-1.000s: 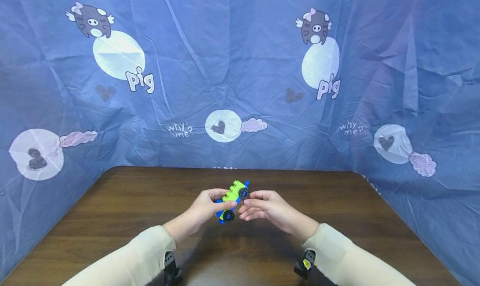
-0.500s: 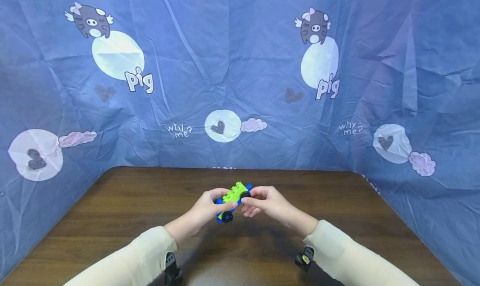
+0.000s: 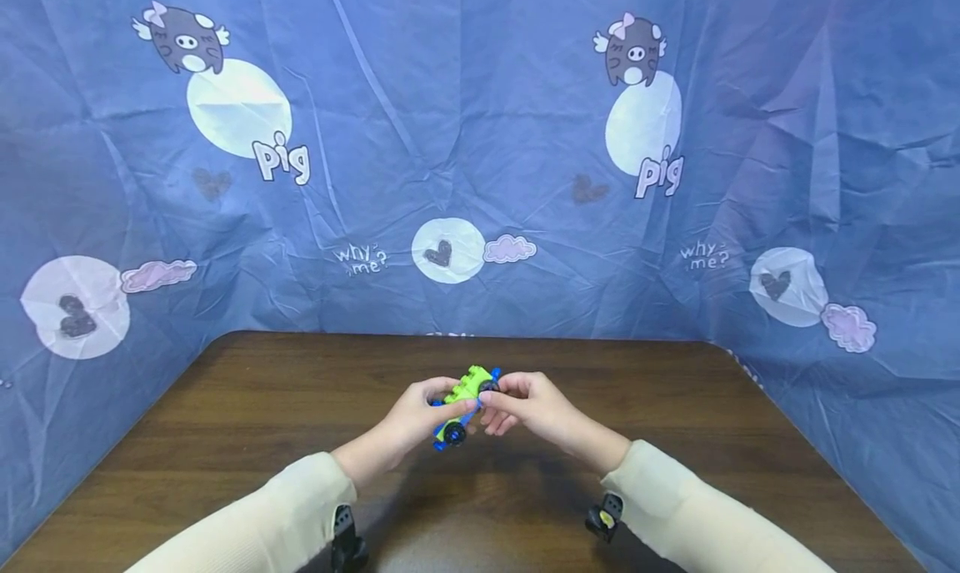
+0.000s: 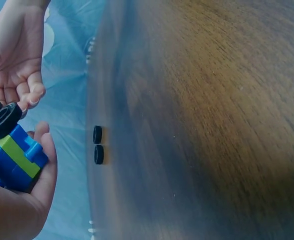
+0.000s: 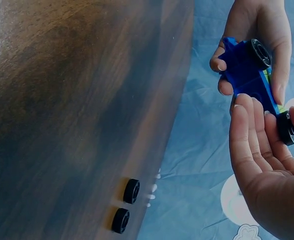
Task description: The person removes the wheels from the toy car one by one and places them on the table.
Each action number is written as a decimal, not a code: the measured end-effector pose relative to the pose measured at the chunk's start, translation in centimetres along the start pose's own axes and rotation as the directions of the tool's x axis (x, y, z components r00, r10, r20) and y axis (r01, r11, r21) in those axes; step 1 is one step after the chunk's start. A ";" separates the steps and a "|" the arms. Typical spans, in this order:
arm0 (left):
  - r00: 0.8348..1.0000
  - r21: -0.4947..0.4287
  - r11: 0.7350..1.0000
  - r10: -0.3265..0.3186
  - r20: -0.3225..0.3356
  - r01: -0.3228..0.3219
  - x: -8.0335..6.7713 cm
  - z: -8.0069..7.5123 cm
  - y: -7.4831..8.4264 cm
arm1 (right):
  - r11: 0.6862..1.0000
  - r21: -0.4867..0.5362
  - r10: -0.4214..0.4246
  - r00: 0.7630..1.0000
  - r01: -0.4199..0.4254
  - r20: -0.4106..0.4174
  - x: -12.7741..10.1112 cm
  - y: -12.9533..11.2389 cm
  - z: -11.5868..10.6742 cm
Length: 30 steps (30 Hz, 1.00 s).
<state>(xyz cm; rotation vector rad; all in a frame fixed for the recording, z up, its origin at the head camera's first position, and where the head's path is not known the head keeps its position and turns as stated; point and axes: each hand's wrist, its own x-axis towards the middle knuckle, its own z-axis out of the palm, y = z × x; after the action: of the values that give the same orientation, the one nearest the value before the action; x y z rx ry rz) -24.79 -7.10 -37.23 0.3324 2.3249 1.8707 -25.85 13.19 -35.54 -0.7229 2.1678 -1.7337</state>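
Nearest you, two cream sleeves reach over the dark wooden table. Above its middle, your left hand curls round the toy brick car, a blue chassis under a lime-green brick, held clear of the tabletop. Your right hand meets it from the other side; thumb and forefinger pinch the black wheel at the car's far end, the other fingers lying nearly straight beneath the chassis. A second wheel shows on the near end.

Progress, as a judgement: the car seems partly dealt with. Two loose wheels lie just beside each other at the table's far edge, well apart from both hands, so the side turned away probably carries none. Whether the pinched wheel is seated on its axle cannot be told; your fingertips cover the joint.

Hidden or unclear: the car's far flank, and the wheel count on it. Behind the table hangs a creased blue backdrop printed with pigs, hearts and clouds.
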 end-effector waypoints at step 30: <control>0.990 0.008 0.996 0.084 0.116 -0.085 -0.5 -0.5 0.1 | 0.985 -0.142 -0.101 0.994 0.096 -0.029 -0.3 -0.4 1.0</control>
<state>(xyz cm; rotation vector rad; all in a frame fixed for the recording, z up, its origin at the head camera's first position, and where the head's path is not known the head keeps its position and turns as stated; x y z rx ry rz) -24.44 -7.67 -37.01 0.5342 2.2804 1.8214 -25.05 12.47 -35.40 -0.8527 2.3340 -1.6653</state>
